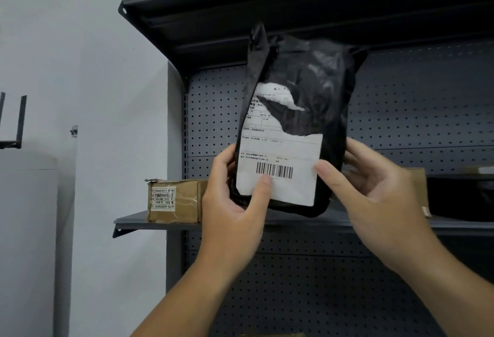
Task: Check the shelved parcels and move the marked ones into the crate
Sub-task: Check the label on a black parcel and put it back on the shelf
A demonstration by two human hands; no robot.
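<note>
Thumbs pressed on label (280, 155), fingers curled behind. Left hand (235, 211) grips lower left edge, right hand (374, 189) lower right. Black parcel (307, 83) at frame centre, upright, long axis vertical, rising above both hands, clear of shelf (160, 223). Crate out of view; hands equally placed.

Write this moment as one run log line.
step: label check | left hand: holds black bag | right hand: same bag | box: on shelf | crate: not seen
</note>
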